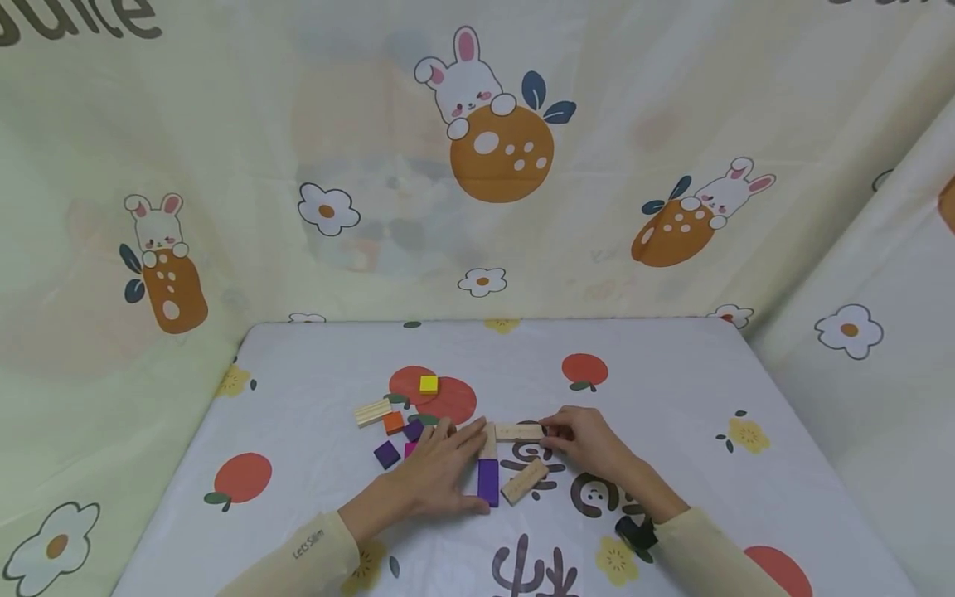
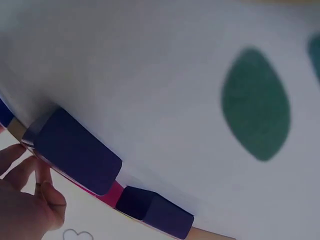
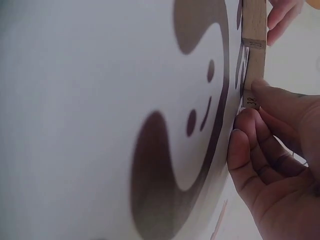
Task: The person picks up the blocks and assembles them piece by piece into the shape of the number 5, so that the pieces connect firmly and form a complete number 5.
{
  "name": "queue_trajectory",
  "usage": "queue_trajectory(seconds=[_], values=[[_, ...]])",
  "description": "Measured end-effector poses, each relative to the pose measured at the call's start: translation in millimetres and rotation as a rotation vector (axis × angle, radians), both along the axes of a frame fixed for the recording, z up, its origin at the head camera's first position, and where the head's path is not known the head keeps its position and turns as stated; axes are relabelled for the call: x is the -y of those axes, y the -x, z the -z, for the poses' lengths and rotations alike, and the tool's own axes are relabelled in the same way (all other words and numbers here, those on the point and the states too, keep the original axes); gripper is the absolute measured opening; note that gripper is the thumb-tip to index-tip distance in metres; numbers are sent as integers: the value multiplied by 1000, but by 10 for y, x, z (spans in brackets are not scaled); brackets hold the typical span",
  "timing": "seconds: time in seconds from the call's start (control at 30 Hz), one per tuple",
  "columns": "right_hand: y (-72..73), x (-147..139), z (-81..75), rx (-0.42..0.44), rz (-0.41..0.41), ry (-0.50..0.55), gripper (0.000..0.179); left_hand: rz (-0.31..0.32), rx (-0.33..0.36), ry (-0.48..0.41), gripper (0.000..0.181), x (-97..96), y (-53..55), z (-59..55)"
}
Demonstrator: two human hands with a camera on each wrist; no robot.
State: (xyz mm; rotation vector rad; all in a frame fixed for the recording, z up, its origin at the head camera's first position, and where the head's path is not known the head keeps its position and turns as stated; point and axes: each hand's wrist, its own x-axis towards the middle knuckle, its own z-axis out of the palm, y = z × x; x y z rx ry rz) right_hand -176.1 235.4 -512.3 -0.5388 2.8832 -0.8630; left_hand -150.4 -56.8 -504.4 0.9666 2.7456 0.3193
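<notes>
My left hand (image 1: 440, 474) lies spread beside a short line of blocks, its fingertips at a plain wooden block (image 1: 488, 445) and its thumb by the near end of a long purple block (image 1: 488, 483). These two stand end to end. Thumb and fingers of my right hand (image 1: 593, 444) pinch the right end of another plain wooden block (image 1: 518, 432), which lies crosswise with its left end against the top of that line. In the right wrist view this block's end (image 3: 251, 101) carries the number 38. One more wooden block (image 1: 525, 482) lies slanted inside the corner.
Left of my left hand are small purple blocks (image 1: 387, 454), a partly hidden magenta block (image 1: 409, 448), an orange block (image 1: 393, 423) and ridged pale wood pieces (image 1: 372, 413). A yellow block (image 1: 429, 385) sits farther back. A patterned curtain (image 1: 388, 274) rises behind the table.
</notes>
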Motion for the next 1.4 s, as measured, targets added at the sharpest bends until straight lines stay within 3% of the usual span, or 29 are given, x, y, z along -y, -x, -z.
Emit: queue_trajectory(seconds=[0.57,0.8,0.87,0.97,1.1,1.23,1.4], values=[[-7,63,28,-11,29,-7,27,10,-12,-9,100,28,-31,25],[-71,20,-103,-10,31,6,35,4,-12,-12,102,40,-40,41],[-99,-24,-148,-8,4,18,30,6,-3,-19,104,40,-47,36],[-134,-100,-171,3,-115,32,22,11,3,-45,100,41,-64,34],[-161,-150,-157,108,-267,50,30,21,-54,-89,74,60,-92,37],[-181,-131,-121,176,-326,51,39,100,-144,-122,49,73,-129,20],[-188,-99,-95,143,-363,40,38,180,-141,-112,42,50,-180,-23]])
